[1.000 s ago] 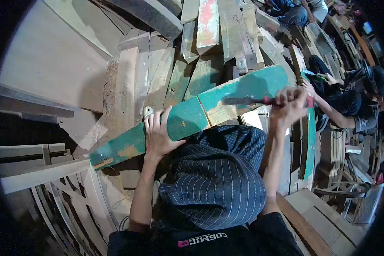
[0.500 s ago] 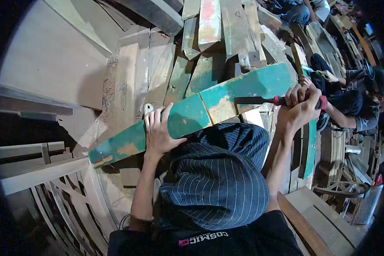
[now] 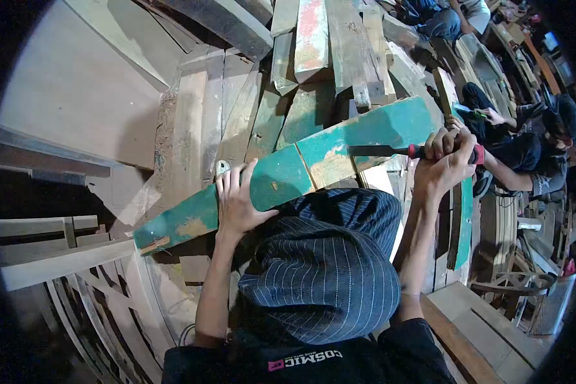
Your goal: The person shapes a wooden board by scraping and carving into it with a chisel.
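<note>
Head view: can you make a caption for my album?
Left fingers rest on green-painted wood; right fingers grip a flat-bladed tool.

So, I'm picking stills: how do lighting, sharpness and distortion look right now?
Head view, distortion: black corners, edges bowing near the rim; head view, lighting: shadow on the broad pale panel, green-painted wooden board well lit; head view, sharpness: red-and-black-handled flat-bladed tool fairly crisp, far right murky.
</note>
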Demonstrator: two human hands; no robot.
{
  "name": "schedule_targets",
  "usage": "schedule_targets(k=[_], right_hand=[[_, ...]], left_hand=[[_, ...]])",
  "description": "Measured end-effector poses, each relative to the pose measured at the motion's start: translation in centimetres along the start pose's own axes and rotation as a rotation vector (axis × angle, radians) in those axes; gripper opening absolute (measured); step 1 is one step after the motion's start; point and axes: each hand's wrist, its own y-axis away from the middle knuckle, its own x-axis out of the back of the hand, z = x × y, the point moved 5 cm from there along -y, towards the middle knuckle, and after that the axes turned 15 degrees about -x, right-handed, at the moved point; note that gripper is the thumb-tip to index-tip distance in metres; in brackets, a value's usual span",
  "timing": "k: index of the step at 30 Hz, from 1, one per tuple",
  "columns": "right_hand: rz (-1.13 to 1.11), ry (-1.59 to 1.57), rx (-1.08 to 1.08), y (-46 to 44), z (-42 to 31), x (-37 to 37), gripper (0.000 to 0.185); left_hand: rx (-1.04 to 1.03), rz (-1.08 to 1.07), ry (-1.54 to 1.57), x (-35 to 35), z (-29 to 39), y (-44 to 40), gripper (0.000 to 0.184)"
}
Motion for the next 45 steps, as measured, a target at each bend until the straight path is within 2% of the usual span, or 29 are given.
schedule_targets(k=[4, 7, 9, 11, 12, 14, 18, 20, 21, 22, 25, 26, 28, 30, 32, 35, 36, 38, 40, 42, 43, 45], right_hand=[[-0.061, -0.028, -0.060, 0.3, -1.8, 0.5, 0.036], [-0.098, -0.033, 0.061, 0.8, -5.3, 0.2, 0.042], [0.135, 0.084, 0.183, -0.1, -1.7, 1.6, 0.035], [0.113, 0.043, 0.123, 0.2, -0.4, 1.4, 0.028], [-0.042, -0.057, -0.009, 0.8, -0.1, 0.8, 0.025], [-0.087, -0.079, 0.012, 1.8, -0.1, 1.4, 0.022], [0.049, -0.102, 0.056, 4.6, -0.5, 1.9, 0.031], [0.040, -0.129, 0.075, 5.1, -0.6, 2.7, 0.030], [0.139, -0.103, 0.061, 5.5, -0.5, 3.6, 0.030], [0.068, -0.102, 0.061, 6.1, -0.5, 4.2, 0.027], [0.179, -0.072, 0.013, 7.8, 0.3, 8.1, 0.021], [0.182, -0.015, 0.003, 8.6, 0.4, 9.4, 0.021], [0.331, 0.103, -0.120, 10.5, 0.4, 11.7, 0.020], [0.176, 0.239, -0.244, 11.9, -0.7, 11.6, 0.020], [0.186, 0.337, -0.318, 12.7, -0.9, 13.0, 0.020], [0.262, 0.721, -0.169, 13.6, -2.9, 12.3, 0.025], [0.267, 0.870, -0.189, 13.6, -3.7, 12.1, 0.032], [0.051, 1.144, -0.148, 12.9, -4.4, 11.1, 0.037], [-0.141, 1.411, -0.348, 13.2, -4.2, 9.6, 0.047], [-0.346, 1.485, -0.306, 14.2, -2.9, 8.2, 0.048], [-0.328, 1.535, -0.452, 14.7, -2.8, 6.9, 0.049], [-0.325, 1.442, -0.397, 15.4, -1.4, 6.9, 0.045]], left_hand=[[0.006, -0.003, 0.004, -0.1, 0.0, 0.0, 0.120], [0.024, -0.001, 0.014, -0.3, -0.1, 0.2, 0.120], [0.045, -0.002, 0.004, -0.2, -0.1, 0.1, 0.119], [0.051, -0.030, 0.016, -0.6, -0.3, 0.2, 0.119], [0.032, -0.024, 0.004, -0.6, -0.1, 0.1, 0.120], [0.006, -0.015, -0.033, -0.2, 0.2, 0.0, 0.121], [0.007, -0.032, -0.050, -0.5, 0.1, 0.2, 0.123], [0.015, -0.037, -0.059, -0.5, 0.2, 0.2, 0.124], [0.010, -0.034, -0.055, -0.5, 0.2, 0.3, 0.124], [0.006, -0.030, -0.051, -0.6, 0.1, 0.3, 0.124], [0.011, -0.040, -0.045, -0.7, -0.1, 0.3, 0.125], [0.012, -0.041, -0.039, -0.7, -0.1, 0.3, 0.125], [0.041, -0.065, -0.025, -0.8, -0.2, 0.4, 0.125], [0.043, -0.059, -0.022, -0.8, -0.2, 0.5, 0.125], [0.025, -0.050, -0.022, -1.0, -0.4, 0.6, 0.125], [0.029, -0.061, -0.038, -0.8, -0.2, 0.5, 0.125], [0.037, -0.071, -0.046, -0.7, -0.1, 0.4, 0.125], [0.020, -0.063, -0.052, -0.6, 0.0, 0.3, 0.125], [0.026, -0.059, -0.036, -0.6, 0.0, 0.4, 0.125], [0.047, -0.051, -0.001, -0.5, -0.2, 0.3, 0.126], [0.051, -0.039, 0.015, -0.3, 0.0, 0.1, 0.123], [0.043, -0.020, 0.015, -0.2, -0.1, 0.1, 0.121]])
